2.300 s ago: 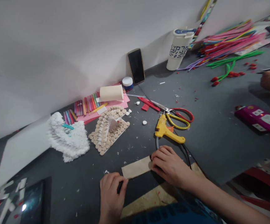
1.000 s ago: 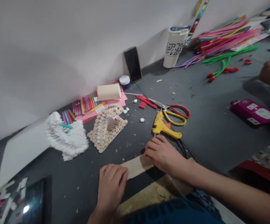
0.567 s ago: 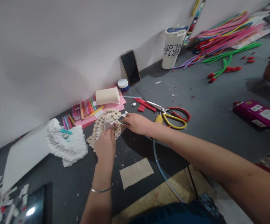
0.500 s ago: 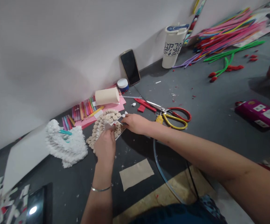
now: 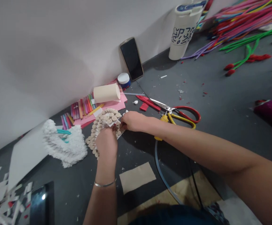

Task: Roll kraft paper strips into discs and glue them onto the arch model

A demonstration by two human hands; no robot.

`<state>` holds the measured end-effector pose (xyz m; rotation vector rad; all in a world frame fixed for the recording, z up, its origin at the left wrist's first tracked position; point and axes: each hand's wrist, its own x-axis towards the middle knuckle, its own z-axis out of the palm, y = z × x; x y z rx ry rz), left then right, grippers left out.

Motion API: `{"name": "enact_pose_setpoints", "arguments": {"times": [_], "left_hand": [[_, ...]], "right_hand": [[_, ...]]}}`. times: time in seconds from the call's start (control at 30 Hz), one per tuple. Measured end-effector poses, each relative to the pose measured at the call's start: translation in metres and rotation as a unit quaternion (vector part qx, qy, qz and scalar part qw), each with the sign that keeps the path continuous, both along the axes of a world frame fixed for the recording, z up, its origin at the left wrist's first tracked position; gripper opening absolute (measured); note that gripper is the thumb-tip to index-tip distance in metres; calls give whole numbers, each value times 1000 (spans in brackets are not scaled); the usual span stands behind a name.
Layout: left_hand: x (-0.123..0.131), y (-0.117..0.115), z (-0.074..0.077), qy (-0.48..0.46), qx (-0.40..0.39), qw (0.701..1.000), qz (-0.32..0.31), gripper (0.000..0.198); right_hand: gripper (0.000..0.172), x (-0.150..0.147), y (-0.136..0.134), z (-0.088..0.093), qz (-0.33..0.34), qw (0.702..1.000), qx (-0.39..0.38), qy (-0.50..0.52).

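A craft piece [image 5: 95, 128] covered with beige rolled discs, with white card edges, stands on the dark table. My left hand [image 5: 107, 141] is closed on its near side, the fingertips tucked under the raised, disc-covered flap. At its right edge my right hand [image 5: 133, 121] has its fingers curled inward; the tips are hidden, so what they pinch cannot be made out. A speck of red shows between the hands. Just left of the piece lies a fluffy white craft piece [image 5: 76, 147] with turquoise sticks. Below my hands is a beige paper rectangle [image 5: 137, 177].
Scissors [image 5: 185, 114] and a yellow glue gun [image 5: 158, 138] lie by my right forearm. Behind are coloured sticks [image 5: 83, 107], a cream roll [image 5: 106, 93], a jar [image 5: 124, 80], a phone [image 5: 132, 59] and a tumbler [image 5: 185, 31]. Pipe cleaners [image 5: 250, 25] lie far right.
The view has shifted and come slightly closer. My left fingers have gone deeper under the flap. My right hand stays at the piece's right edge. The other person's hand at right has left the view.
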<state>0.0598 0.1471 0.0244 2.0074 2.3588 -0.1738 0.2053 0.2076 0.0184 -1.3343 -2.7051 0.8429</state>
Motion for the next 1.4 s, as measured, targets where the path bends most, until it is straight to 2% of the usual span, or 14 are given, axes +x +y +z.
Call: {"name": "enact_pose_setpoints", "arguments": {"times": [0.27, 0.6, 0.97, 1.17, 1.4], "left_hand": [[8, 2, 0, 55, -26, 998, -7, 33], [8, 5, 2, 68, -43, 997, -20, 28], [12, 4, -1, 98, -28, 995, -10, 32], [17, 6, 0, 102, -34, 994, 9, 37], [11, -5, 4, 46, -12, 999, -17, 34]], "right_hand": [[23, -1, 2, -5, 9, 1000, -16, 13], [24, -1, 3, -10, 0, 999, -26, 34], [22, 3, 9, -10, 5, 998, -32, 48], [21, 3, 9, -14, 8, 998, -32, 54], [22, 5, 8, -13, 3, 998, -37, 59]]}}
